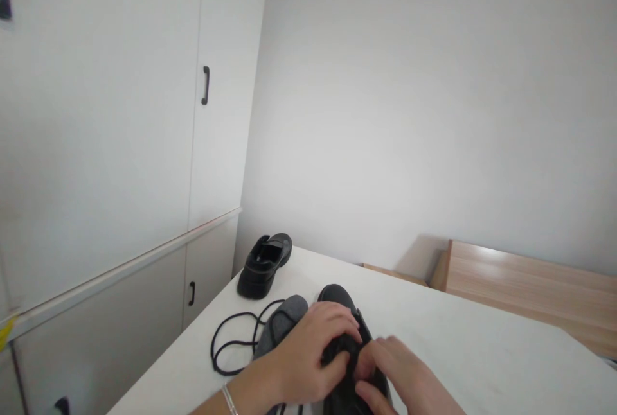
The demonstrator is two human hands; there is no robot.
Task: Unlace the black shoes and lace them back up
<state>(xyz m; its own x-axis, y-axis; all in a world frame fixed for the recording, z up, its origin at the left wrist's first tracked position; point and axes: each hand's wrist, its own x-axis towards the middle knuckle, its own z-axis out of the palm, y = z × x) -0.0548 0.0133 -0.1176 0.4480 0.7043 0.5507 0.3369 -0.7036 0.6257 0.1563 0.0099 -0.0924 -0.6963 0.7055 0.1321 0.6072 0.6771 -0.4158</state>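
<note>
A black shoe [343, 302] lies on the white table [482, 351] right in front of me, toe pointing away. My left hand [308, 354] rests over its upper with fingers curled onto the lacing area. My right hand [393, 370] is beside it, fingers pinched at the same spot on the shoe. A grey insole [284, 318] lies just left of the shoe, partly under my left wrist. A loose black lace [231, 338] is looped on the table to the left. A second black shoe [265, 264] sits farther back at the table's left corner.
A tall white cupboard [144, 145] with black handles stands close along the table's left side. A bare white wall is behind. A wooden bed frame or board [520, 286] lies beyond the table's far right edge.
</note>
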